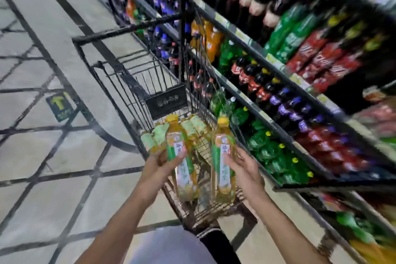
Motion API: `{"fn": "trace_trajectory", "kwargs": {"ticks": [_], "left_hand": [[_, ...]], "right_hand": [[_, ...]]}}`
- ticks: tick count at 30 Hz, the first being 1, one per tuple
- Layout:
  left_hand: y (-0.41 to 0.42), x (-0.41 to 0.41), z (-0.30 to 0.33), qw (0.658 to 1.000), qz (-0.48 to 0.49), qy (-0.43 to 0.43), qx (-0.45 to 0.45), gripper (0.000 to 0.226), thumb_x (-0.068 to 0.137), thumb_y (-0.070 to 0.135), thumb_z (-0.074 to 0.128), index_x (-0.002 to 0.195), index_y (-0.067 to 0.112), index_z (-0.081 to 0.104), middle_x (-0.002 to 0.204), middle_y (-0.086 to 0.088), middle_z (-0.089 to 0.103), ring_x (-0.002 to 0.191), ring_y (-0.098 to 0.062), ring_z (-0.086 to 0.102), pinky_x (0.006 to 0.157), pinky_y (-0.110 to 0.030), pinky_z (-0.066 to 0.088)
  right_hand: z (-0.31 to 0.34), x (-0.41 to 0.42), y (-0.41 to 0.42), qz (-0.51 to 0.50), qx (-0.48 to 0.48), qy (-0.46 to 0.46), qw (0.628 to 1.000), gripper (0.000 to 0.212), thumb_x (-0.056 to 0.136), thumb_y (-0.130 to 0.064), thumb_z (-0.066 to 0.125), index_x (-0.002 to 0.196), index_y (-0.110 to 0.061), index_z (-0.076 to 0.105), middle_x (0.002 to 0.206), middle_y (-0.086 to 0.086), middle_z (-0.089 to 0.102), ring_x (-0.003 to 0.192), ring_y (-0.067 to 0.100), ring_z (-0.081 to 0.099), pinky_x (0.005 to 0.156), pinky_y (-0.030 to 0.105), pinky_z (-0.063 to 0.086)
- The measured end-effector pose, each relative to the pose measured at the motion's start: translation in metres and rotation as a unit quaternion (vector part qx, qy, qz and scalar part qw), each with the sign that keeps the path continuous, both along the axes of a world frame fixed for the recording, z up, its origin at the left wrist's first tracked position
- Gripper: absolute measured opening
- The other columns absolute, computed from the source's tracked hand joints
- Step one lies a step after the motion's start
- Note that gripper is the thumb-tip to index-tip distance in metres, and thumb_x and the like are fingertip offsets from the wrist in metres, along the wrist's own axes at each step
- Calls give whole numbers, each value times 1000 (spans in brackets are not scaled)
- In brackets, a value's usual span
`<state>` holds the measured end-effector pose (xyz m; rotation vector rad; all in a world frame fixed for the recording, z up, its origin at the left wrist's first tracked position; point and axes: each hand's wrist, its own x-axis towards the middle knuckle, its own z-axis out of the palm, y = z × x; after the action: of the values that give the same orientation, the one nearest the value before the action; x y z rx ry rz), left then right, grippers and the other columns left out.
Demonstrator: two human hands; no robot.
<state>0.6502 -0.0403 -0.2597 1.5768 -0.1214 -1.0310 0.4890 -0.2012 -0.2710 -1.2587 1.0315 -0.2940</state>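
Plainly, both hands are busy above a black wire shopping cart (132,92) in a supermarket drinks aisle. The left hand (159,164) grips 1 yellow-capped tea bottle (176,135) around its middle, thumb lying across the green-and-white label and fingers curled behind. The right hand (244,169) holds a second tea bottle (224,142) the same way from its right side, fingers wrapped over the label. Both bottles stand close to upright, caps pointing away from the person, side by side but apart, over the near end of the cart's basket.

Further bottles with pale green labels (157,133) lie in the basket just beyond the left-hand one; motion blur hides how many. A black plate (166,102) hangs on the cart's far wall. To the right, close beside the cart, run shelves of cola bottles (248,73) and green soda bottles (270,152). On the tiled floor (42,146) to the left sits an arrow sticker (60,105).
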Motion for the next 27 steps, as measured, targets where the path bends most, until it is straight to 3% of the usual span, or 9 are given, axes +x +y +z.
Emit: {"fn": "trace_trajectory", "kwargs": {"ticks": [2, 6, 10, 12, 14, 18, 21, 25, 27], "left_hand": [[15, -14, 19, 999, -23, -15, -21, 28, 85, 17, 75, 111, 20, 67, 105, 6, 79, 99, -8, 73, 93, -29, 57], [28, -45, 49, 996, -72, -31, -44, 40, 79, 22, 80, 115, 26, 64, 99, 15, 78, 101, -8, 72, 82, -20, 59], [19, -90, 78, 989, -135, -33, -46, 83, 63, 51, 93, 136, 27, 59, 122, 6, 73, 113, -17, 68, 100, -46, 54], [8, -122, 91, 982, -173, -41, -65, 98, 59, 57, 91, 143, 23, 54, 131, 3, 67, 120, -17, 64, 105, -45, 50], [-6, -164, 105, 969, -223, -51, -96, 92, 60, 57, 90, 138, 21, 58, 125, 3, 72, 115, -15, 67, 99, -37, 53], [-29, -261, 136, 934, -324, -76, -129, 47, 76, 30, 81, 121, 22, 68, 110, 3, 77, 106, -17, 72, 88, -32, 56], [-43, -353, 159, 899, -398, -91, -155, 46, 78, 29, 81, 122, 23, 68, 111, 3, 77, 106, -15, 72, 90, -31, 55], [-45, -485, 190, 855, -466, -100, -203, 35, 85, 17, 78, 118, 21, 66, 105, 4, 78, 96, -11, 74, 68, -20, 57], [-41, -546, 204, 838, -486, -100, -225, 33, 87, 12, 77, 117, 20, 66, 104, 5, 78, 93, -9, 74, 67, -18, 56]], "right_hand": [[22, -25, 24, -18, -7, -7, 1000, 34, 93, -17, 69, 125, -24, 63, 94, -26, 75, 94, -10, 68, 86, 12, 52], [63, -81, 64, -100, -16, -39, 994, 33, 91, -17, 68, 122, -27, 64, 105, -19, 76, 102, -3, 69, 80, 10, 52], [96, -151, 88, -183, -28, -56, 981, 31, 88, -21, 70, 119, -21, 68, 106, -6, 78, 99, 7, 73, 75, 16, 55], [111, -191, 95, -222, -39, -65, 972, 26, 91, -15, 69, 116, -20, 69, 101, -9, 79, 95, 5, 74, 71, 14, 54], [127, -236, 101, -265, -58, -74, 960, 25, 91, -9, 69, 113, -22, 68, 95, -13, 79, 88, 0, 73, 67, 11, 52], [155, -332, 118, -346, -123, -79, 927, 30, 90, -8, 70, 112, -28, 67, 93, -14, 78, 88, -1, 72, 68, 10, 51], [176, -421, 140, -409, -159, -86, 895, 35, 88, -13, 73, 118, -30, 64, 95, -19, 77, 91, -4, 71, 71, 13, 54], [200, -546, 171, -462, -201, -88, 859, 55, 78, -27, 78, 131, -23, 61, 102, -11, 78, 99, 4, 72, 81, 20, 58], [213, -602, 184, -476, -224, -84, 846, 61, 75, -31, 77, 133, -23, 60, 105, -11, 78, 102, 5, 71, 83, 20, 58]]}}
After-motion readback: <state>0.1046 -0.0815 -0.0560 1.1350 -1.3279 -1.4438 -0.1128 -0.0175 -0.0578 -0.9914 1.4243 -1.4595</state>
